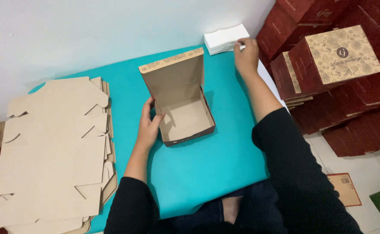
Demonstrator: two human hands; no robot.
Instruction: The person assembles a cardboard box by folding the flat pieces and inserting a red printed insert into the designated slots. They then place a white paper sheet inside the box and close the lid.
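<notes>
Cardboard box (185, 113) wall in left hand (149, 122) grip, right hand (246, 54) pinching white paper stack (224, 39) edge

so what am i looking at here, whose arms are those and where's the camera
The camera sits on a person's head and looks down, so the two arms in black sleeves are that person's own; there is no machine. The left hand holds the near-left wall of an open cardboard box whose lid stands up. The right hand reaches out to a stack of white paper at the far edge and touches it. Both lie on a teal sheet. To the left is a pile of flat, unfolded box blanks. On the right, finished dark red boxes are stacked up.
</notes>
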